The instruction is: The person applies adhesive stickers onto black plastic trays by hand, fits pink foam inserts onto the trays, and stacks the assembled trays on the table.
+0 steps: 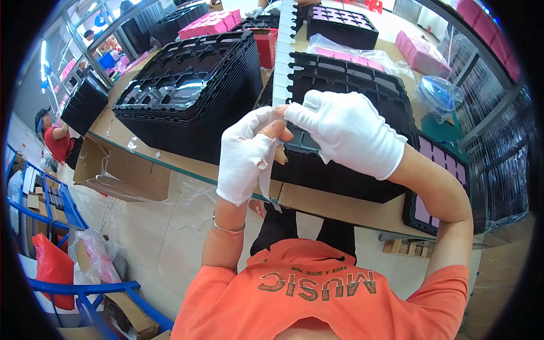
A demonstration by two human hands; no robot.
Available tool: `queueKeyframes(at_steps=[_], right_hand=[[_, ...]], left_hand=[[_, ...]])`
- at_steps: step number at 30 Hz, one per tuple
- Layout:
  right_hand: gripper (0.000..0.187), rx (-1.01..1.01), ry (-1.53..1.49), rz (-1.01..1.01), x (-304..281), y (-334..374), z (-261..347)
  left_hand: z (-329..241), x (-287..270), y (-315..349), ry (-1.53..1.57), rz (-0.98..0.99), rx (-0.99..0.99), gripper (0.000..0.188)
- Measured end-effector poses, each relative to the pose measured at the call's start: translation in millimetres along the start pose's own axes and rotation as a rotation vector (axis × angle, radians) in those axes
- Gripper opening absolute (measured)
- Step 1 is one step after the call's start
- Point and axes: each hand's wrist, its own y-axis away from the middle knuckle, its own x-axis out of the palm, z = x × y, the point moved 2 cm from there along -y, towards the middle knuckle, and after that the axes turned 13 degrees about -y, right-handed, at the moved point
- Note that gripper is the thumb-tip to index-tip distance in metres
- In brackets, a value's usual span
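Both my hands wear white gloves with bare fingertips and meet above the table edge. Between them runs a long pale strip (pixel 281 73) with dark notches along its right side, stretching away to the far side of the table. My left hand (pixel 249 150) pinches the strip's near end, and a white ribbon-like tail (pixel 265 182) hangs below it. The fingertips of my right hand (pixel 345 130) are pressed together at that same end, touching the left fingers; exactly what they grip is hidden. Under my right hand lies a stack of black plastic trays (pixel 362 85) with compartments.
A taller stack of black trays (pixel 187 96) stands on the left of the table. Pink foam blocks (pixel 422 52) and a black tray with pink inserts (pixel 433 170) are at the right. An open cardboard box (pixel 124 170) is below the table edge. Across the table show a co-worker's gloved hands (pixel 265 9).
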Motion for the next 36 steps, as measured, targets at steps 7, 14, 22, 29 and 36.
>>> queueKeyframes(at_steps=[7, 14, 22, 29, 36], right_hand=[[0.034, -0.010, -0.248, -0.117, 8, 5, -11], [0.028, 0.575, -1.159, -0.282, -24, 22, -36], [0.025, 0.489, -0.129, -0.305, -51, 120, -217], [0.030, 0.672, 0.027, -0.019, -6, 130, -243], [0.038, 0.601, 0.422, 0.162, -18, 108, -208]], left_hand=[[-7, 1, 4, -0.024, 0.019, 0.025, 0.031], [-2, 1, 0, 0.012, 0.027, -0.058, 0.031], [5, -2, -14, 0.069, 0.007, -0.048, 0.030], [8, 3, -18, 0.029, -0.053, -0.070, 0.027], [17, 1, -23, 0.076, -0.066, -0.082, 0.035]])
